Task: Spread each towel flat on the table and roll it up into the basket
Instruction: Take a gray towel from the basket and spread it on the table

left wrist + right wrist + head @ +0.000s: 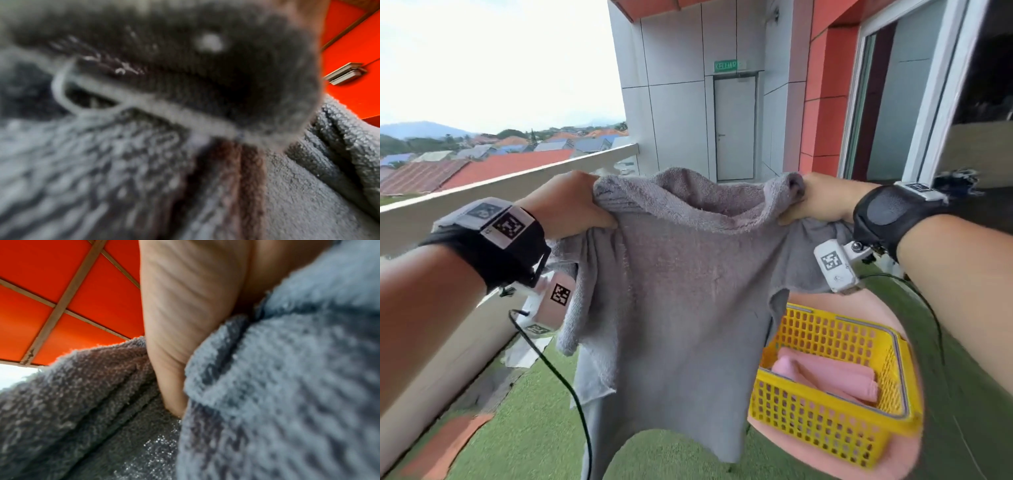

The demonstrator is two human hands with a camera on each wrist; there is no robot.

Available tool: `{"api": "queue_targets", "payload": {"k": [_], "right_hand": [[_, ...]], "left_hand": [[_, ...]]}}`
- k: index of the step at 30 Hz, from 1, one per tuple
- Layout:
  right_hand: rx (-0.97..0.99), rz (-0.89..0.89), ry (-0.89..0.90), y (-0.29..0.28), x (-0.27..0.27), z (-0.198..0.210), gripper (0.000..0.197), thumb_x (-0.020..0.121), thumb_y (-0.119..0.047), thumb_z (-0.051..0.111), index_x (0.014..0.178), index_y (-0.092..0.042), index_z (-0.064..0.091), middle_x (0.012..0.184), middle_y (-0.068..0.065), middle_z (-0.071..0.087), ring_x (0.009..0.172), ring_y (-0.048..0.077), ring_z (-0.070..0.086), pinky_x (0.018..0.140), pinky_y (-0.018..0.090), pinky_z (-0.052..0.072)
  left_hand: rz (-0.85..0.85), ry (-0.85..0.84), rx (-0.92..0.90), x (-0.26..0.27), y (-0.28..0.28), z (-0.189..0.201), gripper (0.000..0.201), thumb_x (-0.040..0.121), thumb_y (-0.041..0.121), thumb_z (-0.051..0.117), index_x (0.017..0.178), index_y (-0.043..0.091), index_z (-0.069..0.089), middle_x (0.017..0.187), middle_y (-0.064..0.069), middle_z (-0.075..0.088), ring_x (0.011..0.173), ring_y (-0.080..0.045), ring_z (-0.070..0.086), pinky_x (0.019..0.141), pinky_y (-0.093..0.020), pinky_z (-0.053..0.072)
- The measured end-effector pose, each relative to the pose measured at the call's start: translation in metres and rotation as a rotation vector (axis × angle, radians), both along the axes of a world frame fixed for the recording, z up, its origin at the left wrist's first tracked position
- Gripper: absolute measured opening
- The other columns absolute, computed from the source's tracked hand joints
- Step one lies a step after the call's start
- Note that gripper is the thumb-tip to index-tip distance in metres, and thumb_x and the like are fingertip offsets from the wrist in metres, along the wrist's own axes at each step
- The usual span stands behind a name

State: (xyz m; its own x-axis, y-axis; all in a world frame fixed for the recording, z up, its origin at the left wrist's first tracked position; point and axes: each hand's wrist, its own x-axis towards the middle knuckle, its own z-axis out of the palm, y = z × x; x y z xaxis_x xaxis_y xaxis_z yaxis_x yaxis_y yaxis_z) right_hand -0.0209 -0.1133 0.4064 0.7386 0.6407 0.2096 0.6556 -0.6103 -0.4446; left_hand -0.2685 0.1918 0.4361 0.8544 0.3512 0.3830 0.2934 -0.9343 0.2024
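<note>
Grey terry-cloth towel point(681, 284) hangs in the air above the round pink table point(893, 455). Yellow perforated plastic basket point(825, 425) on the table contains a rolled pink towel point(832, 377). Left hand point(571, 205) and right hand point(822, 202) each grip an upper corner.

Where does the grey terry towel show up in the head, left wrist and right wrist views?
Head: the grey terry towel hangs centre frame, top edge held between left hand and right hand.
Left wrist: it fills nearly the whole picture, blurred; sharp folds at right.
Right wrist: it covers the lower half and right, under a finger.
Shared landmark: orange-red panelling.
</note>
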Motion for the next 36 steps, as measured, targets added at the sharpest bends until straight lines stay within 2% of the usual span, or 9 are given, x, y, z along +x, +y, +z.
{"api": "queue_targets", "payload": {"k": [2, 4, 7, 9, 13, 18, 21, 27, 36], "right_hand": [[-0.032, -0.037, -0.003, -0.029, -0.010, -0.002, 0.043, 0.054, -0.046, 0.089, 0.084, -0.018, 0.076, 0.087, 0.010, 0.075, 0.082, 0.027, 0.069, 0.080, 0.042, 0.055], [-0.063, -0.071, -0.024, -0.062, -0.014, -0.007, 0.021, 0.068, -0.028, 0.088, 0.079, -0.017, 0.073, 0.084, 0.011, 0.074, 0.074, 0.021, 0.061, 0.070, 0.035, 0.051], [-0.131, -0.176, -0.052, -0.121, -0.008, -0.021, 0.028, 0.071, -0.030, 0.086, 0.082, -0.008, 0.073, 0.081, 0.012, 0.070, 0.068, 0.017, 0.053, 0.064, 0.029, 0.050], [-0.223, -0.237, -0.059, -0.164, -0.003, -0.032, 0.028, 0.075, -0.031, 0.084, 0.085, -0.007, 0.073, 0.078, 0.009, 0.066, 0.067, 0.017, 0.053, 0.059, 0.022, 0.046], [-0.297, -0.331, -0.063, -0.250, 0.013, -0.057, 0.022, 0.073, -0.034, 0.084, 0.079, -0.016, 0.072, 0.075, 0.007, 0.067, 0.080, 0.028, 0.066, 0.069, 0.036, 0.052], [-0.319, -0.368, -0.097, -0.351, 0.037, -0.096, 0.018, 0.083, -0.033, 0.074, 0.083, -0.016, 0.068, 0.083, 0.008, 0.067, 0.080, 0.027, 0.062, 0.067, 0.032, 0.044], [-0.289, -0.394, -0.079, -0.405, 0.057, -0.127, 0.016, 0.083, -0.034, 0.069, 0.074, -0.031, 0.057, 0.085, 0.004, 0.065, 0.082, 0.028, 0.059, 0.070, 0.034, 0.046], [-0.247, -0.474, -0.077, -0.488, 0.088, -0.175, 0.021, 0.079, -0.035, 0.064, 0.076, -0.019, 0.050, 0.078, 0.004, 0.061, 0.073, 0.033, 0.057, 0.063, 0.034, 0.045], [-0.385, -0.586, -0.097, -0.577, 0.131, -0.216, 0.014, 0.079, -0.029, 0.063, 0.080, -0.021, 0.052, 0.079, 0.010, 0.061, 0.072, 0.036, 0.058, 0.060, 0.035, 0.044]], "left_hand": [[-0.071, 0.022, -0.001, 0.007, -0.020, -0.005, 0.032, 0.073, 0.019, 0.081, 0.103, 0.016, 0.070, 0.091, -0.005, 0.071, 0.080, -0.024, 0.065, 0.071, -0.032, 0.051], [-0.140, 0.057, -0.027, 0.019, -0.043, -0.011, 0.029, 0.074, 0.016, 0.079, 0.101, 0.019, 0.068, 0.086, 0.002, 0.069, 0.076, -0.014, 0.063, 0.062, -0.025, 0.044], [-0.258, 0.113, -0.047, 0.044, -0.089, -0.023, 0.033, 0.073, 0.012, 0.080, 0.099, 0.025, 0.065, 0.085, 0.012, 0.065, 0.076, -0.003, 0.059, 0.061, -0.019, 0.040], [-0.327, 0.134, -0.066, 0.063, -0.122, -0.033, 0.038, 0.071, 0.013, 0.083, 0.101, 0.029, 0.065, 0.088, 0.010, 0.068, 0.079, -0.007, 0.062, 0.067, -0.023, 0.044], [-0.409, 0.179, -0.057, 0.103, -0.199, -0.060, 0.039, 0.069, 0.019, 0.084, 0.101, 0.033, 0.065, 0.090, 0.008, 0.069, 0.082, -0.016, 0.065, 0.077, -0.032, 0.049], [-0.436, 0.219, -0.091, 0.155, -0.294, -0.099, 0.032, 0.069, 0.015, 0.080, 0.091, 0.032, 0.064, 0.083, 0.006, 0.069, 0.077, -0.018, 0.064, 0.071, -0.032, 0.050], [-0.441, 0.236, -0.102, 0.183, -0.345, -0.121, 0.032, 0.071, 0.014, 0.077, 0.098, 0.025, 0.065, 0.086, -0.003, 0.069, 0.080, -0.027, 0.064, 0.073, -0.035, 0.052], [-0.443, 0.264, -0.110, 0.230, -0.425, -0.151, 0.030, 0.071, 0.018, 0.074, 0.098, 0.026, 0.064, 0.083, -0.003, 0.067, 0.077, -0.027, 0.061, 0.067, -0.033, 0.049], [-0.570, 0.433, -0.108, 0.292, -0.509, -0.186, 0.037, 0.069, 0.027, 0.074, 0.105, 0.028, 0.065, 0.089, 0.002, 0.069, 0.080, -0.021, 0.064, 0.073, -0.039, 0.056]]}}
